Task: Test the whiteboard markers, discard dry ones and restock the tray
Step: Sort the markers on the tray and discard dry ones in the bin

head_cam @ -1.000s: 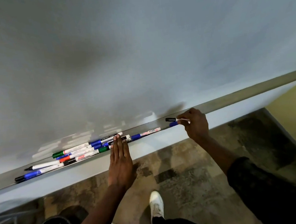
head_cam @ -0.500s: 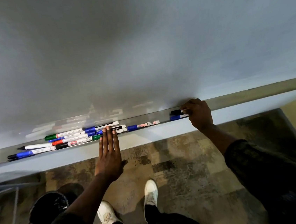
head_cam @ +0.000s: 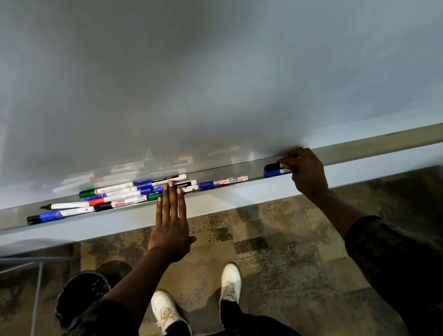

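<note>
Whiteboard (head_cam: 205,73) above our tray (head_cam: 376,146), our left hand (head_cam: 170,222) flat, straight fingers (head_cam: 172,193) on the marker pile (head_cam: 120,203), our right hand (head_cam: 307,172) pinching a black marker (head_cam: 272,167) beside a blue marker (head_cam: 271,173)

The tray (head_cam: 255,171) along the foot of the whiteboard (head_cam: 205,73) carries a heap of markers (head_cam: 114,197) at its left. Just right lies a lone blue marker (head_cam: 223,182). Further right lie a black-capped marker (head_cam: 272,167) and a second blue marker (head_cam: 273,173), their ends under my right hand (head_cam: 307,175).
</note>
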### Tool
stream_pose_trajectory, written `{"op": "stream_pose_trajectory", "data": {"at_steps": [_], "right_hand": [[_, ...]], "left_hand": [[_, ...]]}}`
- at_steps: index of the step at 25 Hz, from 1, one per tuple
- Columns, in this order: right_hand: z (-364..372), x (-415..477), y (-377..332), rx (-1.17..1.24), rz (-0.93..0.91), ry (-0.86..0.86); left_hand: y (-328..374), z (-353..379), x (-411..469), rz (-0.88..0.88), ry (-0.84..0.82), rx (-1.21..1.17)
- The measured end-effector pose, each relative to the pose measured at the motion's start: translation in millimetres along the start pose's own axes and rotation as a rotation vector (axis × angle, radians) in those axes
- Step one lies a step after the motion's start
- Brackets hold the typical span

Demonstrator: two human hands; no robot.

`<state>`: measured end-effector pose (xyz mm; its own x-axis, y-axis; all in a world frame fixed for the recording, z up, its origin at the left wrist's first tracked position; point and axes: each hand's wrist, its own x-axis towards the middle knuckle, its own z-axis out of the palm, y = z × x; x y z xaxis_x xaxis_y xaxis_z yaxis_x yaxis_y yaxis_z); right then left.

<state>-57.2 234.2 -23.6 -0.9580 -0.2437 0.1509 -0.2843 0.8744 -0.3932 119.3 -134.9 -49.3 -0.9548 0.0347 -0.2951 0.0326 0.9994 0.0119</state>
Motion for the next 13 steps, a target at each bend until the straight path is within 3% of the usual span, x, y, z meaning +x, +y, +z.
{"op": "stream_pose_trajectory", "data": {"at_steps": [5,9,13], "right_hand": [[4,-5,-1,0.047,-0.019,0.017],[9,-8,-13,-0.051,-0.074,0.088],[23,-13,-63,-0.038,-0.292,0.068]], "left_hand": [[0,-3,0,0.003,-0.035,0.004],[-2,-5,-1,0.007,-0.06,-0.006],[-1,-7,3,-0.01,-0.119,-0.02]]}}
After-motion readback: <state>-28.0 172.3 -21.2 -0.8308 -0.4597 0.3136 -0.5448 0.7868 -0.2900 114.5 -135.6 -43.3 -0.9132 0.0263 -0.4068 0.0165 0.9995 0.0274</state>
